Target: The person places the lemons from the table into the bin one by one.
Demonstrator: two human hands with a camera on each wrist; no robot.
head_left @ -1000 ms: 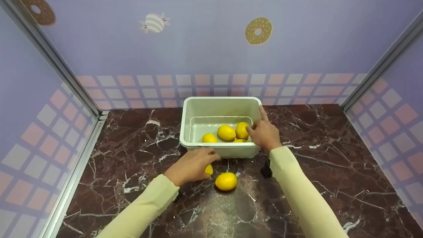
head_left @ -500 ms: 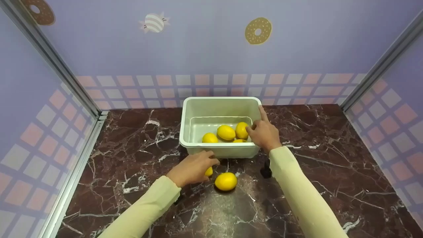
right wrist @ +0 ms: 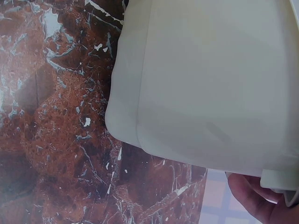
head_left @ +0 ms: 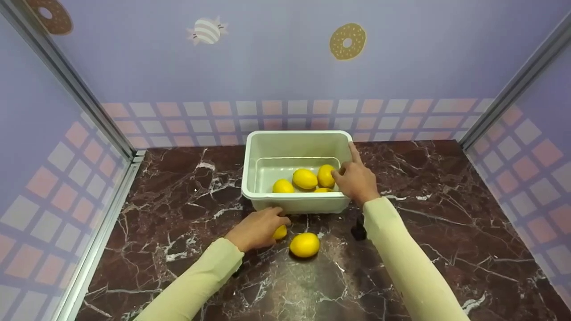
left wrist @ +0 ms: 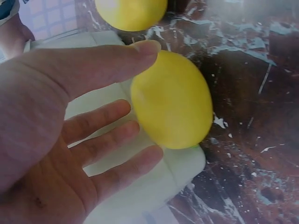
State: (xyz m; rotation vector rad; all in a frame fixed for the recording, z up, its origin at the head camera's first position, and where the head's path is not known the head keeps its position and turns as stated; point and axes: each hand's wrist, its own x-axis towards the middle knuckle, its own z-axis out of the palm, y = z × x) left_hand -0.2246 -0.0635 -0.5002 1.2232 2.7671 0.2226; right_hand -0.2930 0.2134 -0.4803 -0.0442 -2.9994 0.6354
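My left hand (head_left: pixel 256 229) reaches over a yellow lemon (head_left: pixel 280 232) on the counter, just in front of a whitish plastic bin (head_left: pixel 299 204). In the left wrist view, the thumb lies at the upper side of that lemon (left wrist: pixel 175 102), while the other fingers are loosely extended, their tips beside it. A second lemon (head_left: pixel 305 245) sits a little to the right, touched by neither hand. My right hand (head_left: pixel 357 180) grips the bin's right rim near the front corner, one finger stretched along the edge. Several lemons (head_left: pixel 305 179) lie inside the bin, one mostly hidden behind the front wall.
The bin stands on a dark red marbled counter (head_left: pixel 178 267), close to the purple back wall (head_left: pixel 276 67). Side panels with metal frame strips (head_left: pixel 105 218) bound the counter at left and right.
My left hand has lowered and drawn back slightly around the nearer lemon, its fingers moving down from the bin's front rim. The right hand, bin and other lemons have stayed in place.
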